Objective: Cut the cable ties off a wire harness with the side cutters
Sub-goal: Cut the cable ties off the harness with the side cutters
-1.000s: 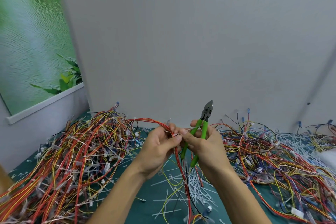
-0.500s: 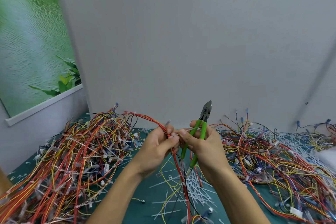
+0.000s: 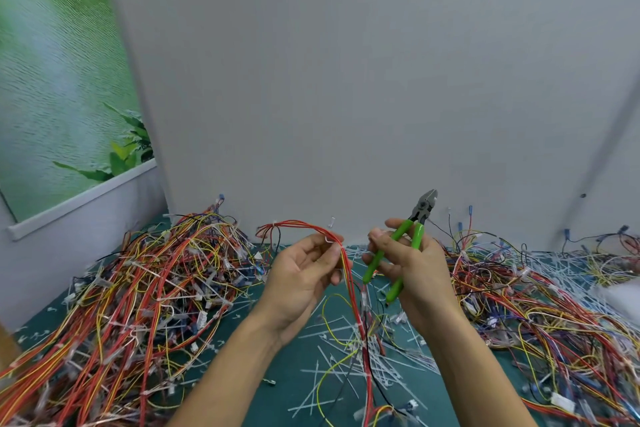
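Red wire harness [image 3: 301, 226] in the left hand [image 3: 301, 281], green-handled side cutters [image 3: 417, 220] in the right hand [image 3: 415, 267].

Pinches the red and yellow wires between left thumb and fingertips, above the middle of the green mat [image 3: 287, 378]; lets one end arch away to the left and the other hang down toward the near edge. Shows a thin white cable tie [image 3: 328, 240] at the pinch, beside the thumb. Wraps the right fingers round both green handles, slightly spread, grey metal head pointing up toward the far wall [image 3: 346, 80]. Holds the two hands near each other but apart, cutters clear of the wires. Looks down on loose cut ties [image 3: 346, 357] strewn over the mat, with a left heap of wires [image 3: 138, 288] and a right heap of wires [image 3: 536, 295].
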Action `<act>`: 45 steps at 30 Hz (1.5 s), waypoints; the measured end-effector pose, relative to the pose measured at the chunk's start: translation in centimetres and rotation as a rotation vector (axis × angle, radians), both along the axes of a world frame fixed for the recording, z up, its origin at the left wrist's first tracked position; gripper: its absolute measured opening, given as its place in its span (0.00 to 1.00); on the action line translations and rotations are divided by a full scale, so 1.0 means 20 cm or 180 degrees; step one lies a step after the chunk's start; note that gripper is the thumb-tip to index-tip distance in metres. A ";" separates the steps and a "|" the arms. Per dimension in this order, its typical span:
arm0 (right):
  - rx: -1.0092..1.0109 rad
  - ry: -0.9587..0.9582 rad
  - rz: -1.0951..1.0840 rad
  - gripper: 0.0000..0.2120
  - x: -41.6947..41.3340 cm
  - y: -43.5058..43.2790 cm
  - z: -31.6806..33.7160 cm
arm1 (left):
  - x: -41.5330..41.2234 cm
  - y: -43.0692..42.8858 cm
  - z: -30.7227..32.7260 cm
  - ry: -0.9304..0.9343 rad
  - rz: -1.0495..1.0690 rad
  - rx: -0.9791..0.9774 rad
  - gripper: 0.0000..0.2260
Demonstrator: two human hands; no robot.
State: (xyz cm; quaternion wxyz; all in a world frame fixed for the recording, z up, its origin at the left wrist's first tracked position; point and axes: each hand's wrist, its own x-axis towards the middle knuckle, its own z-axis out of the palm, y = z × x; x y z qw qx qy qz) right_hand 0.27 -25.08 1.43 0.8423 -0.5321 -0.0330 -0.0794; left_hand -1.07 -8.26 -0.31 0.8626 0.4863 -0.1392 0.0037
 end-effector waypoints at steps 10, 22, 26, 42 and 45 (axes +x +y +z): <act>-0.3303 0.0093 0.1087 0.08 -0.05 -0.09 0.02 | 0.04 0.13 0.05 -0.0320 0.0862 0.0388 0.10; -0.2757 -0.0164 0.1391 0.07 -0.12 0.03 0.05 | 0.06 0.15 0.02 -0.0510 0.1124 0.0964 0.13; -0.2719 -0.0251 0.1335 0.07 -0.12 0.05 0.03 | 0.06 0.14 0.02 -0.0491 0.1165 0.1046 0.16; -0.3227 -0.0194 0.1062 0.11 -0.13 0.07 0.02 | 0.05 0.12 0.03 -0.0371 0.1199 0.0809 0.09; -0.3166 -0.0148 0.1047 0.12 -0.13 0.08 0.02 | 0.05 0.12 0.04 -0.0389 0.1168 0.0787 0.07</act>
